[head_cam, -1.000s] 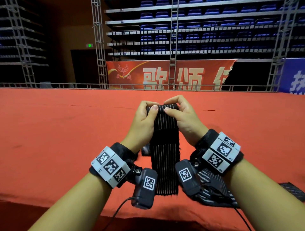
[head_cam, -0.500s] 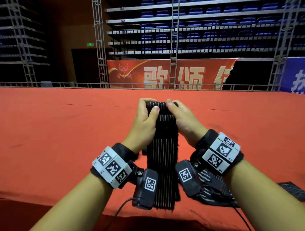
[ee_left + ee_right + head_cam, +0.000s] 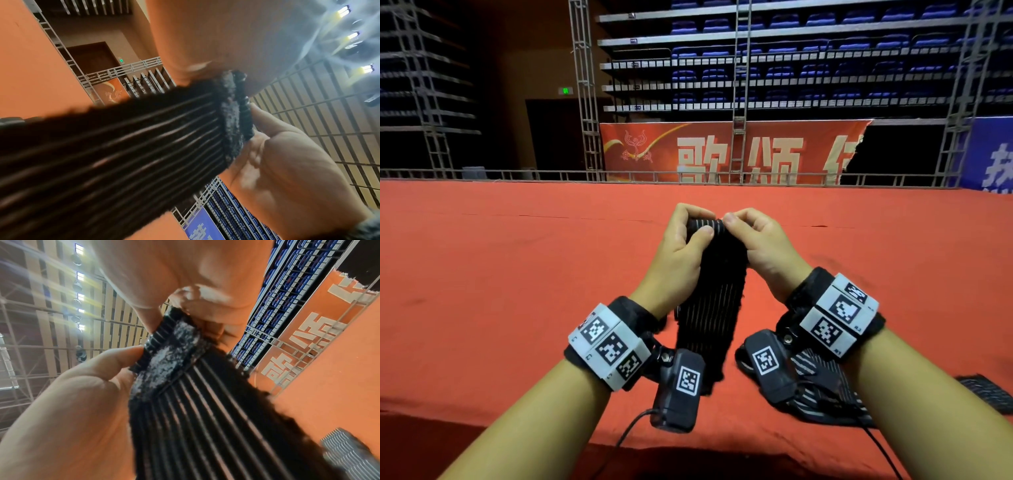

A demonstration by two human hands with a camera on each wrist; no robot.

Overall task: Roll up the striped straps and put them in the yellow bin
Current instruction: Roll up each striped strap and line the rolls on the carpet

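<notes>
Nearest the person, at the front edge of the red table [image 3: 482, 291], more striped straps [image 3: 822, 380] are lying in a loose heap just below the right wrist, and another dark strap [image 3: 986, 394] is sitting further to the right along the same edge. These are probably waiting their turn.

Above the table, between the two wrists, one striped strap [image 3: 709, 308] is hanging down with its free tail dangling near that front edge. The left hand [image 3: 681, 253] is pinching the strap's top from the left side, thumb across the front, and the right hand [image 3: 760, 246] is pinching it from the right, fingers curled over the top. The wrist views are showing the fuzzy fastening end [image 3: 168, 358] folded over at the top, so the hands seem to be starting the roll there; holding it high is likely letting the tail hang straight.

Beyond the hands, the table is stretching away bare to its far edge, giving plenty of room. The yellow bin is not showing in any view.
</notes>
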